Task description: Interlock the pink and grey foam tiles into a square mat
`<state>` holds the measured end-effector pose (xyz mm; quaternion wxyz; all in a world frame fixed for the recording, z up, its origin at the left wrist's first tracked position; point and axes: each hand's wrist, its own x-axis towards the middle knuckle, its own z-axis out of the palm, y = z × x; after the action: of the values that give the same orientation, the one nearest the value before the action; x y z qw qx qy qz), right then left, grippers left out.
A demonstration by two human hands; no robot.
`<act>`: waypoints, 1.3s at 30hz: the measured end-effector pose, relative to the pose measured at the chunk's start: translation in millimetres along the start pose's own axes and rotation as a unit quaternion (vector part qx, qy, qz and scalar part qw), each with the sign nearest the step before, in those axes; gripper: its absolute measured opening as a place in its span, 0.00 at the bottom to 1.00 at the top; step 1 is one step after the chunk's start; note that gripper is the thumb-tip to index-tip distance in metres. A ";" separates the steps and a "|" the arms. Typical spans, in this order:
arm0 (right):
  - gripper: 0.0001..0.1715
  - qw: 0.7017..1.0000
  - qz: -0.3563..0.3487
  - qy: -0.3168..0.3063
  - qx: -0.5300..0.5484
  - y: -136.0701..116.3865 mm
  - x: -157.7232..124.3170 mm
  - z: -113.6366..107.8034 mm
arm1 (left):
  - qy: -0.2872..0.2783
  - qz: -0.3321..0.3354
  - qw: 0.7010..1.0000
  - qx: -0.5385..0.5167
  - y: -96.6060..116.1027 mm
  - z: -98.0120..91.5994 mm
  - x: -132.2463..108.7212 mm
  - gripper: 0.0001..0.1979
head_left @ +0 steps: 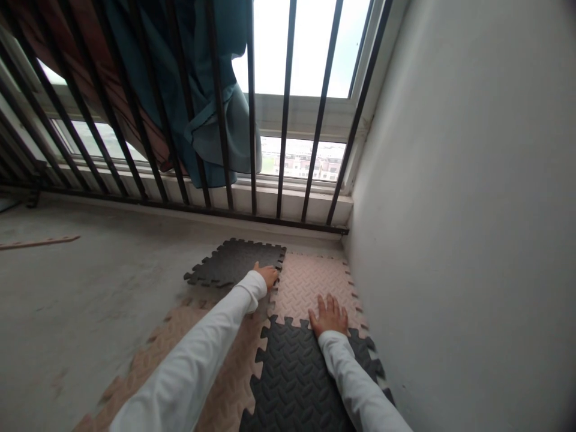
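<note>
The left hand (269, 276) is at the far dark tile's (231, 261) right edge, beside the pink tile (310, 282); whether its fingers grip, I cannot tell. The right hand (330, 318) lies spread on the pink tile. The left sleeve (193, 360) hides part of the peach tile (231, 384), cut off below.

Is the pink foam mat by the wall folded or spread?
Spread flat: the square, pink foam tile shows no fold, patterned top facing up.
</note>
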<state>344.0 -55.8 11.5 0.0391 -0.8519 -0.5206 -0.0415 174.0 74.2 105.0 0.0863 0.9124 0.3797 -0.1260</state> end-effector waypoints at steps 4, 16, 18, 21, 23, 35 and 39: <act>0.31 1.000 0.000 -0.003 -0.001 -0.1 -0.2 -1.0 | -0.026 0.011 1.000 -0.001 10.1 16.5 -9.0 0.23; 0.30 1.000 0.002 -0.005 0.001 -0.4 -1.3 -3.3 | -0.011 -0.005 1.000 -0.029 4.2 63.7 -12.1 0.24; 0.30 1.000 -0.001 -0.004 -0.001 -0.4 -1.6 -4.1 | -0.002 -0.015 0.999 -0.038 3.0 69.5 -12.3 0.25; 0.31 1.000 -0.004 -0.004 -0.005 -0.6 -2.0 -5.6 | 0.020 -0.031 0.996 -0.078 1.7 82.4 -14.8 0.30; 0.31 1.000 -0.004 -0.003 -0.006 -0.9 -2.3 -6.5 | 0.043 -0.034 0.994 -0.096 3.1 92.4 -16.7 0.30; 0.30 1.000 0.004 0.003 -0.026 -0.7 -0.8 -3.3 | 0.138 -0.142 0.978 -0.070 3.2 118.7 -22.2 0.26; 0.31 1.000 -0.005 0.006 -0.023 0.0 -0.2 -2.3 | 0.182 -0.365 0.911 -0.055 4.5 119.6 -32.6 0.36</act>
<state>343.9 -56.2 13.8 0.0222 -0.8500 -0.5231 -0.0586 135.4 18.9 0.9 0.0142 0.7109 0.7020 0.0405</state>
